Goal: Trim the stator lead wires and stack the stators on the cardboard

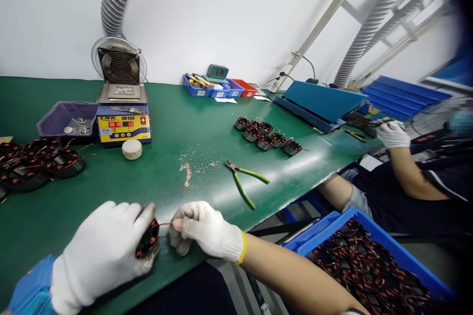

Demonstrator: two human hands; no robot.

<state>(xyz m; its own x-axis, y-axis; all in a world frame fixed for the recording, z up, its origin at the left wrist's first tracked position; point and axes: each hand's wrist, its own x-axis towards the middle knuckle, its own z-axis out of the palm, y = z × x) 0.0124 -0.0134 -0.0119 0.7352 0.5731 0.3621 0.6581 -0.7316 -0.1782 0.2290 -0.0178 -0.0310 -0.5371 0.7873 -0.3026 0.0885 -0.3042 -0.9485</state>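
In the head view, grasps a wound stator point(150, 240) in the gloved left hand point(105, 248), with fingers wrapped around its outer wall and its copper-wound face turned toward the right. Pinches a thin reddish wire lead point(165, 224) between thumb and forefinger of the gloved right hand point(205, 229), pulled out nearly straight from the stator's rim, with a bare thumb tip poking from the glove. Holds the stator between the hands, near the front edge of the green bench point(166, 120); cannot tell whether touching the surface. Shows green-handled cutters point(236, 171) lying beyond the right hand with handles spread, just beside scattered copper clippings point(187, 174). Shows a cluster of stators point(264, 132) farther back and another pile of stators point(64, 163) at far left. Places a white round block point(132, 149) in front of a yellow-and-blue heating unit point(123, 127), next to a purple tray point(48, 120). Includes a blue crate point(301, 243) full of wound parts at lower right, near a co-worker's gloved hand point(393, 134).
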